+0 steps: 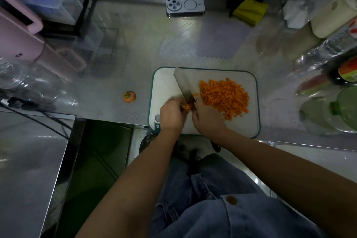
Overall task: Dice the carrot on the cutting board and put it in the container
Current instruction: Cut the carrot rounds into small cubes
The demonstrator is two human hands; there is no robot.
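Right of the right hand (207, 120) gripping a flat steel cleaver (185, 85): heaped carrot cubes (225, 96) on rounded white cutting board (166, 87); left hand (172, 115) holds carrot stub (187, 106).

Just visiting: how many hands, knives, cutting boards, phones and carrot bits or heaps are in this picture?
hands: 2, the left hand and the right hand
knife: 1
cutting board: 1
phone: 1
carrot top: 1
carrot piece at the blade: 1
heap of diced carrot: 1
Total: 8
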